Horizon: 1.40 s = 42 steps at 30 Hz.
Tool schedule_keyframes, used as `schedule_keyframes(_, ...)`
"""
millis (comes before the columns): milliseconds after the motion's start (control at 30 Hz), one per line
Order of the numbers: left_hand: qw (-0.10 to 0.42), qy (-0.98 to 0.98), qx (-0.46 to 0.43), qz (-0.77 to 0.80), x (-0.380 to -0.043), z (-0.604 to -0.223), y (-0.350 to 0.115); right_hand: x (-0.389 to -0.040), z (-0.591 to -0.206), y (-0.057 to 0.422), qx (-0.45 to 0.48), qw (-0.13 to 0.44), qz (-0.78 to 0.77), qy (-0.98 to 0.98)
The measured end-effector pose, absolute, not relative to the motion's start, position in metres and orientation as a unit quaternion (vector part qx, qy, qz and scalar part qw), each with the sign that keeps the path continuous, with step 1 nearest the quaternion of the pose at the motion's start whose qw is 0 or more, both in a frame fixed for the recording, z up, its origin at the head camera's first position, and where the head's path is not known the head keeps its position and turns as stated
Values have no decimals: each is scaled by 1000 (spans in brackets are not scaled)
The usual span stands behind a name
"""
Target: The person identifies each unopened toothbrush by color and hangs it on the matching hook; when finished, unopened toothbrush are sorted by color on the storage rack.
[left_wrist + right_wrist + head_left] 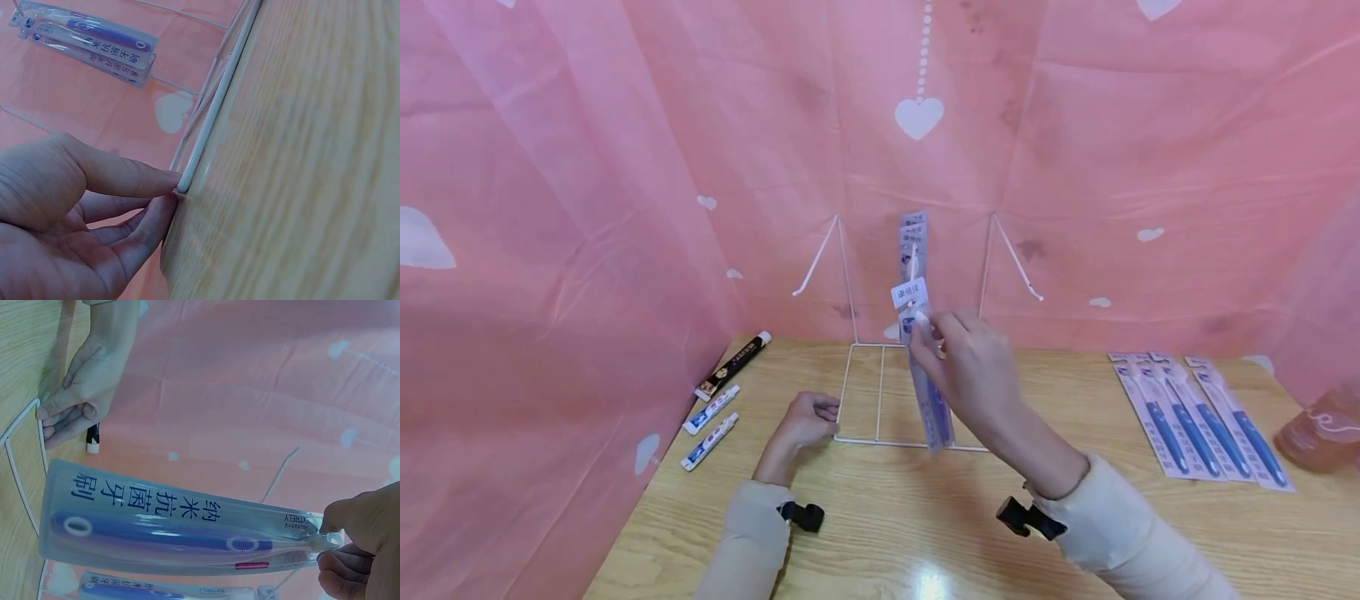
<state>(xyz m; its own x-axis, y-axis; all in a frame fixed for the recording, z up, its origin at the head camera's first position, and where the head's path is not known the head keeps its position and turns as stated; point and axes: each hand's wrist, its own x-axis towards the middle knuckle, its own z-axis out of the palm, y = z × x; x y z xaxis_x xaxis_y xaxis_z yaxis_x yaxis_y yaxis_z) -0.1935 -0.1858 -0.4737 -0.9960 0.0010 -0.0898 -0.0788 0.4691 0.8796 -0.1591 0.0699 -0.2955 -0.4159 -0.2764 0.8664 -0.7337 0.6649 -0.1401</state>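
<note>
My right hand [973,367] pinches the top of a packaged purple toothbrush [156,519] between thumb and fingertips. The pack hangs down, its header card [910,292] at the front end of the white wire rack's middle hook. Behind it, more packaged toothbrushes [913,237] hang on that same hook. At the rack's front left corner, my left hand [805,419] pinches the white base wire [209,128] between thumb and index finger. The rack's base [880,442] stands on the wooden table.
Two bare side hooks [817,255] [1017,257] slant out from the rack. To the left lie a black toothpaste tube [733,367] and two small white-and-blue tubes [711,410]. Several packaged blue toothbrushes [1198,421] lie at right, beside a pinkish transparent container [1322,429]. Pink cloth [775,125] hangs behind.
</note>
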Motion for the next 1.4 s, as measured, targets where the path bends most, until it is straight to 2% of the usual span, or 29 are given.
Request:
schedule_keyframes(167,34,858,-15,513,-194,-474,-186,-168,-296,65,301,414,262,-818)
schedule_keyframes(600,39,854,-25,518,-193,-474,-186,-210,-292,56,218,300,296,-880)
schedule_keyframes(1000,38,855,-27,517,-193,-472,-184,-251,-292,48,158,289,330,-885)
schedule_keyframes(1400,43,855,-28,516,-194,-473,-185,-260,-299,48,148,292,362,-873)
